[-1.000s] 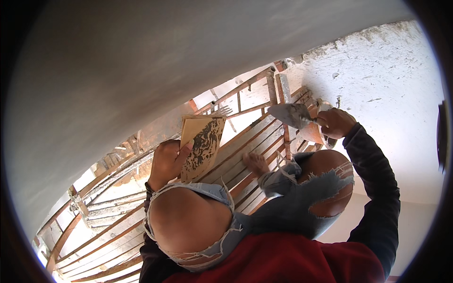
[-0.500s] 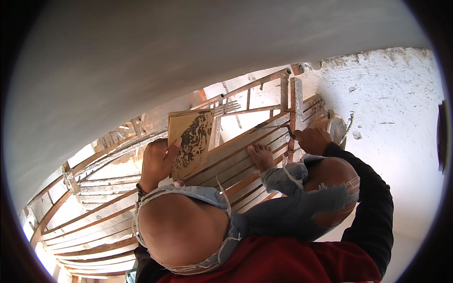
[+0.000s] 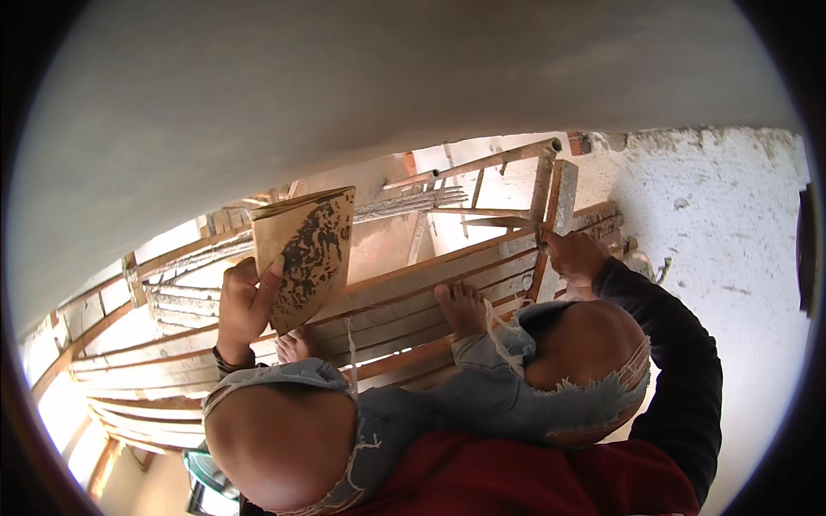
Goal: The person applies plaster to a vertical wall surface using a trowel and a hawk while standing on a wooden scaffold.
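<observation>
In my left hand [image 3: 248,301] is a flat tan sheet [image 3: 331,258] with dark blotches over its face, thumb pressed on the front. Its upper edge looks layered; I cannot tell what it is made of. My right hand [image 3: 575,256] is closed round the handle of a trowel [image 3: 499,222], whose thin pointed blade extends left above the planks. The handle itself is mostly hidden by the fingers. The two hands are well apart, on either side of my bent knees.
I sit high on wooden planks [image 3: 396,301], bare feet [image 3: 460,305] resting on them. A wooden ladder-like frame [image 3: 542,185] rises beside my right hand. A rough whitish wall [image 3: 714,232] stands at the right, and a smooth grey surface [image 3: 413,77] spans close overhead.
The tan sheet and my left hand have shifted left. The trowel blade shows more broadly, and my right hand sits slightly right. My knees and the whole view have shifted too.
</observation>
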Demonstrator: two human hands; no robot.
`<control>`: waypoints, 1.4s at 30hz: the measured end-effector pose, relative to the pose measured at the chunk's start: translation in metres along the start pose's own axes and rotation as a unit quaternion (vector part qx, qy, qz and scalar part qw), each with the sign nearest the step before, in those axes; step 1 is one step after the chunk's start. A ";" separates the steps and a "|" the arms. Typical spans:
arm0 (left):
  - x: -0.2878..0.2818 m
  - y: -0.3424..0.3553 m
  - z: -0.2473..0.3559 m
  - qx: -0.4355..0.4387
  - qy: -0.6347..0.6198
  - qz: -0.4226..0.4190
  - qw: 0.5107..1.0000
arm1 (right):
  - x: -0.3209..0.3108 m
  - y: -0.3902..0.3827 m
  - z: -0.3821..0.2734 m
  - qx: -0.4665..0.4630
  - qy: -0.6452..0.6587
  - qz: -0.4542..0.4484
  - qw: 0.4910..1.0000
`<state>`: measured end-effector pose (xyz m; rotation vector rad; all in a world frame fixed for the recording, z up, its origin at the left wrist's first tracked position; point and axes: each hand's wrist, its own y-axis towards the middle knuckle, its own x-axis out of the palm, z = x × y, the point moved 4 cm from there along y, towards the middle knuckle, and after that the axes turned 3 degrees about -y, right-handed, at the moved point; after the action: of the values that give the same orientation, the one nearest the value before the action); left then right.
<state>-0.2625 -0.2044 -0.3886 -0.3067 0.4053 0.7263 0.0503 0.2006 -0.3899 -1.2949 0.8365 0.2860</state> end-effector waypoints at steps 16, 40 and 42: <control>-0.028 -0.119 0.056 -0.211 -0.032 0.223 0.951 | -0.008 0.138 -0.015 -0.218 0.049 0.131 0.966; 0.144 -0.221 -0.106 -0.312 -0.489 0.225 0.783 | 0.008 0.178 -0.010 -0.171 0.063 0.279 0.943; 0.150 -0.219 -0.103 -0.309 -0.482 0.207 0.793 | 0.008 0.179 -0.009 -0.164 0.054 0.283 0.943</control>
<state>-0.0352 -0.3149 -0.5197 -0.4172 -0.7996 1.3355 -0.0591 0.2419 -0.5259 -1.3619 1.2906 0.8466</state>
